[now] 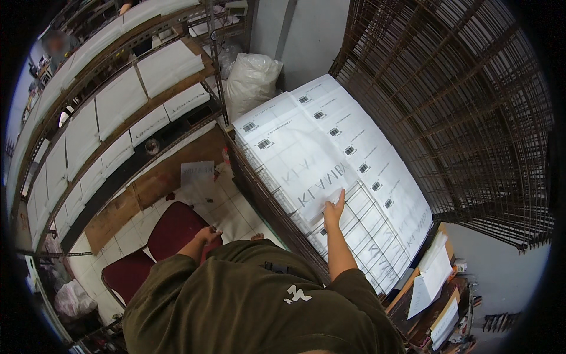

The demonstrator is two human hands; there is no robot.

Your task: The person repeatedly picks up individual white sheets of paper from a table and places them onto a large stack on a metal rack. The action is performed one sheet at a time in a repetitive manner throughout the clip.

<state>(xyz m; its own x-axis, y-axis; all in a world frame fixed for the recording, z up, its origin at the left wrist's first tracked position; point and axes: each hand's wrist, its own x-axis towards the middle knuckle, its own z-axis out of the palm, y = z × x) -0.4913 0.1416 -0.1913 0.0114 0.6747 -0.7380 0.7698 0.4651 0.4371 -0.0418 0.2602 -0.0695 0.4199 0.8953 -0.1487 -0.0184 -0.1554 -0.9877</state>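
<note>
My right hand [334, 210] is closed on the near edge of a thin white sheet [303, 171] marked with dark handwriting. The sheet's gripped edge is bunched up at my fingers. Beneath it, other white printed sheets [368, 141] lie side by side on a wire-mesh rack [368, 221], whose bare grid shows just right of that hand. Low on the left, my left hand [207, 234] hangs over a dark red chair [177, 227], its fingers curled together. Whether something small is pinched in them is too small to tell.
A tall stack of raised wire racks [454, 112] leans over the right side. On the left stands metal shelving with stacks of white sheets [121, 94]. A white sack [253, 82] sits behind the rack, and papers [433, 274] stand at lower right. Another person [59, 47] is far left.
</note>
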